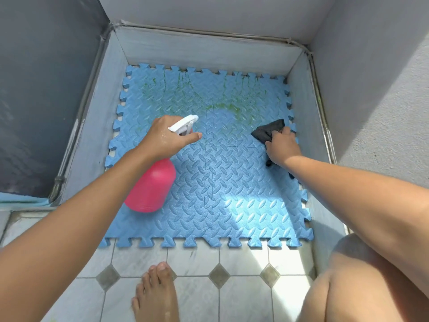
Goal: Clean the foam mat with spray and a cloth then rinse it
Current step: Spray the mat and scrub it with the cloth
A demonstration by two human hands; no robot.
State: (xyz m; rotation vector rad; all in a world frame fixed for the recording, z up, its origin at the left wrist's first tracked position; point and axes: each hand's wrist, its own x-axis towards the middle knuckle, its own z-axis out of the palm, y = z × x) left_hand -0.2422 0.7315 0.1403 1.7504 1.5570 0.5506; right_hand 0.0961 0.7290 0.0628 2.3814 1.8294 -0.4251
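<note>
Foam mat (232,182), blue, lies flat on the floor (243,259) in a walled corner, with green stains (229,108) toward 12 o'clock. At 9 o'clock the pink spray bottle (151,187) tilts above it. The left hand (162,138) has its fingers curled round the bottle's neck, forefinger straight. At 3 o'clock the right hand (282,145) has its fingers bunched on the dark cloth (267,131).

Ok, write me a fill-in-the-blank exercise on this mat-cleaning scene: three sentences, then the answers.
1. The left hand grips a plastic trigger spray bottle with a white nozzle and a ____ body.
2. The dark grey cloth is held in the person's ____ hand.
3. The streaky stains on the far half of the blue interlocking foam mat are ____.

Missing words: pink; right; green.
</note>
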